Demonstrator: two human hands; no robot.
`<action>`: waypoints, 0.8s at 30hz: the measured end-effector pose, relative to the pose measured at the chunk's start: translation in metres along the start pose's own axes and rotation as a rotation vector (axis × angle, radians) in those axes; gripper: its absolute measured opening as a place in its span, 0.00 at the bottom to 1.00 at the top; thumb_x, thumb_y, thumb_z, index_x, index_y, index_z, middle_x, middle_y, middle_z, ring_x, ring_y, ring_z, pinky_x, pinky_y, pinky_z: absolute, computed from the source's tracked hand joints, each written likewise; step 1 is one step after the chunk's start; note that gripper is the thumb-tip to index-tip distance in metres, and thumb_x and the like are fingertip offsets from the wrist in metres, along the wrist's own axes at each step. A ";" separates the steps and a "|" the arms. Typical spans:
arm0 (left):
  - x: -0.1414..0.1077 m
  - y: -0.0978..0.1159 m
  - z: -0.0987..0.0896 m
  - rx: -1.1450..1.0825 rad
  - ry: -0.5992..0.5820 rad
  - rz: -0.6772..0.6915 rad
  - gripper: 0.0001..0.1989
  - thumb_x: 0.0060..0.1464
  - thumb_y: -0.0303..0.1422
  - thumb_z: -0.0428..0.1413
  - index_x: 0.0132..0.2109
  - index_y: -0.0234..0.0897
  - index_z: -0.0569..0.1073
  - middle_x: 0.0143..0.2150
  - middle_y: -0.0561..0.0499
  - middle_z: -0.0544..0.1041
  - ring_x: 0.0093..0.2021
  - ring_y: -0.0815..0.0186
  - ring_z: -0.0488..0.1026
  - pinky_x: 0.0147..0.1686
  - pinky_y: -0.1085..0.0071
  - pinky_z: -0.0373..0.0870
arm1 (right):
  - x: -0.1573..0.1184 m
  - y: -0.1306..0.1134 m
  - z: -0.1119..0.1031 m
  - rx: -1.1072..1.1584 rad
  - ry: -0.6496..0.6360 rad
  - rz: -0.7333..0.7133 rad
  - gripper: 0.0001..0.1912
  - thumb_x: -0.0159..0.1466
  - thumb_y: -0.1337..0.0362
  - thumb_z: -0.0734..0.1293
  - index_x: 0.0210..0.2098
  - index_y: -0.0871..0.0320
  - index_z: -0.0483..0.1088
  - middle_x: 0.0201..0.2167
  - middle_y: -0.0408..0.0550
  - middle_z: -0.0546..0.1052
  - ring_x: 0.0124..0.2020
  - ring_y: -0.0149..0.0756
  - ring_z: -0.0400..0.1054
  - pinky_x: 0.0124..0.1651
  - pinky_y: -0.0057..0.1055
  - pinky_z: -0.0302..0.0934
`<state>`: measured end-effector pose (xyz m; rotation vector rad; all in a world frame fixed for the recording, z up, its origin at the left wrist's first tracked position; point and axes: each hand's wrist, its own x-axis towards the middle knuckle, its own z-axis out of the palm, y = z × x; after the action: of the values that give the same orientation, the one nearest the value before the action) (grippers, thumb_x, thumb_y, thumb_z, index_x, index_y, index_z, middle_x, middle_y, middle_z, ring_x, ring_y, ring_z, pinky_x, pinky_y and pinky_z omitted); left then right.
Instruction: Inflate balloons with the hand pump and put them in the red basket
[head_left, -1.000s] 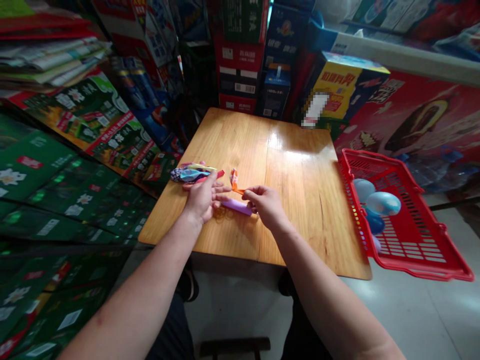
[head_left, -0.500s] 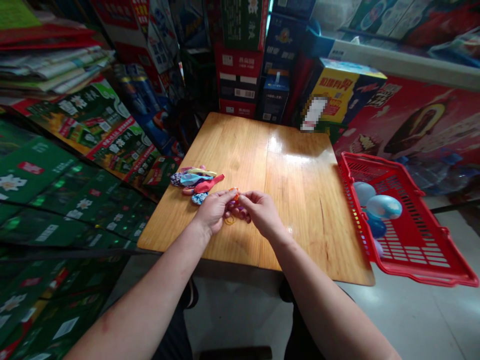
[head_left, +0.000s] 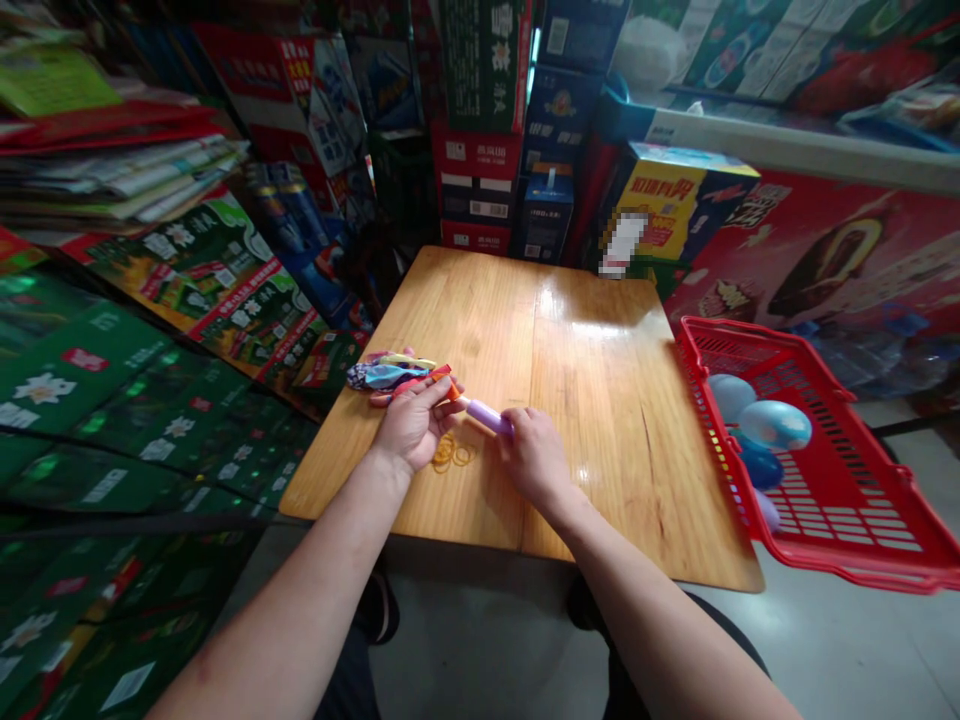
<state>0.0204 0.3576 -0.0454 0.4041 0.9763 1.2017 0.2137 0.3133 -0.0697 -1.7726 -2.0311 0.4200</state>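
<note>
My left hand [head_left: 415, 420] pinches an orange balloon [head_left: 454, 391] near the left middle of the wooden table [head_left: 585, 400]. My right hand [head_left: 534, 452] is closed round the far end of a purple pump [head_left: 487, 415], whose thin white tip points at the orange balloon. Whether the tip sits inside the balloon's neck is too small to tell. Behind my left hand lies a pile of coloured deflated balloons [head_left: 386, 375]. Several yellow rubber bands [head_left: 450, 455] lie on the wood between my hands.
A red basket [head_left: 832, 500] with blue, light blue and purple inflated balloons [head_left: 775, 425] stands right of the table. Green cartons [head_left: 97, 400] are stacked at the left. Boxes [head_left: 547, 210] and a yellow and blue carton [head_left: 664, 205] stand behind the table.
My right hand has moved away from my left and now holds the purple pump. The orange balloon shows more clearly in my left hand, and the rubber bands are uncovered. The view has shifted slightly.
</note>
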 end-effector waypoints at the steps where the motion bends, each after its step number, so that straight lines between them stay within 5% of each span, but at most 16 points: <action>1: 0.000 0.002 -0.001 0.002 0.016 0.016 0.05 0.61 0.27 0.65 0.44 0.32 0.81 0.37 0.49 0.83 0.29 0.69 0.82 0.22 0.80 0.71 | -0.001 0.001 -0.004 0.043 0.029 0.035 0.10 0.68 0.69 0.65 0.47 0.60 0.76 0.42 0.57 0.79 0.43 0.46 0.71 0.46 0.38 0.61; 9: 0.004 0.003 -0.003 -0.048 0.100 0.090 0.06 0.59 0.22 0.64 0.43 0.35 0.80 0.48 0.45 0.85 0.40 0.65 0.85 0.36 0.75 0.79 | -0.019 0.007 -0.041 0.321 0.079 0.085 0.07 0.65 0.66 0.66 0.40 0.57 0.77 0.35 0.50 0.79 0.36 0.42 0.72 0.40 0.36 0.60; 24: 0.010 -0.027 0.014 -0.104 0.043 0.059 0.05 0.60 0.24 0.64 0.43 0.35 0.79 0.42 0.47 0.85 0.41 0.63 0.85 0.40 0.70 0.81 | -0.027 0.004 -0.036 0.410 0.066 0.109 0.06 0.65 0.65 0.66 0.39 0.57 0.76 0.35 0.50 0.80 0.36 0.41 0.72 0.39 0.35 0.62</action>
<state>0.0486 0.3605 -0.0616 0.3282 0.9399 1.3133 0.2372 0.2860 -0.0431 -1.6199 -1.6611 0.7416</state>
